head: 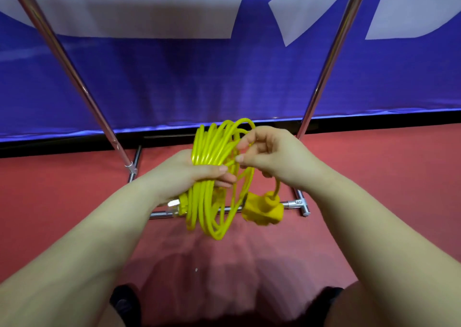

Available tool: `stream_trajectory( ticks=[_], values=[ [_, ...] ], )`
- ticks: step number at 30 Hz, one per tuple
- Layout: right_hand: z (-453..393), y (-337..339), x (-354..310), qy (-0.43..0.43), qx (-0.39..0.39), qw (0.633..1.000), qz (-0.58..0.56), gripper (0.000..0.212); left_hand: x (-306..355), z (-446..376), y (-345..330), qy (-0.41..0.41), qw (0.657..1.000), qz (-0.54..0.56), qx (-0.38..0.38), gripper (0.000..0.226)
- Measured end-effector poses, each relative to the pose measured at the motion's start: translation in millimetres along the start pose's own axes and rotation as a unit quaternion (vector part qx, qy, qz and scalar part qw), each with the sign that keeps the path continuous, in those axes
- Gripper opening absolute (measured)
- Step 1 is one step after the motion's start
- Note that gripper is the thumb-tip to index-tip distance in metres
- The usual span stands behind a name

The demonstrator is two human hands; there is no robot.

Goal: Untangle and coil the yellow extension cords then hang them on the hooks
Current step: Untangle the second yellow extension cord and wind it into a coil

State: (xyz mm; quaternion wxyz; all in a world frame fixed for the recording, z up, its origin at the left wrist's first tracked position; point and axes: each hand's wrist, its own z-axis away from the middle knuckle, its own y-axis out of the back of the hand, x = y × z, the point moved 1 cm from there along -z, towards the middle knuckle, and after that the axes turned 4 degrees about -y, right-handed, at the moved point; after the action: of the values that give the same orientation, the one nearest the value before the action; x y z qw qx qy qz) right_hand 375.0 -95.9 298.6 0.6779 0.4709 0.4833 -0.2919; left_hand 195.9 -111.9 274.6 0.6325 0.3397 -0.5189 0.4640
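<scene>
Yellow cord: coiled bundle (212, 177) held in the air above the red floor (374, 177), in front of the person.
Left grip: left hand (189, 174) wrapped round the middle of the coil, thumb over the strands, clamping all loops together.
Right grip: right hand (269, 152) pinching a single strand (233, 162) between thumb and fingertips at the coil's right edge, apparently working the tail round the bundle.
Ends: socket block (264, 210) dangles on a short tail below the right hand; plug (178, 204) with metal prongs sticks out low left, beside the left wrist.
Handling: looks light and flexible but springy; loops will likely splay if the left clamp loosens. Best hold is the waist of the coil. Socket block probably the heaviest part, likely to swing.
Progress: coiling looks near done; hanging not yet done.
Around: chrome rack base (295, 203) on the floor right behind the coil, two slanted chrome poles (74, 77) rising either side, blue banner (199, 82) behind.
Obstacles: hooks not visible. Dangling socket could snag the rack base bar.
</scene>
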Motion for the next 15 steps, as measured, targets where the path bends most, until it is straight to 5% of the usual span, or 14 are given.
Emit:
stream_trajectory(
  ticks=[5,11,15],
  values=[
    [-3.9,2.7,7.0,0.002,0.065,0.998,-0.028,0.021,-1.8,0.7,-13.4,-0.005,0.998,0.063,0.029,0.009],
    [-1.6,8.0,48.4,-0.141,-0.1,0.956,0.238,0.036,3.7,-3.5,5.9,-0.041,0.983,0.17,0.055,0.008],
    [-2.5,10.7,47.4,-0.102,-0.004,0.989,0.108,0.011,13.0,-2.3,19.1,-0.049,0.982,0.169,0.075,0.008]
  ],
)
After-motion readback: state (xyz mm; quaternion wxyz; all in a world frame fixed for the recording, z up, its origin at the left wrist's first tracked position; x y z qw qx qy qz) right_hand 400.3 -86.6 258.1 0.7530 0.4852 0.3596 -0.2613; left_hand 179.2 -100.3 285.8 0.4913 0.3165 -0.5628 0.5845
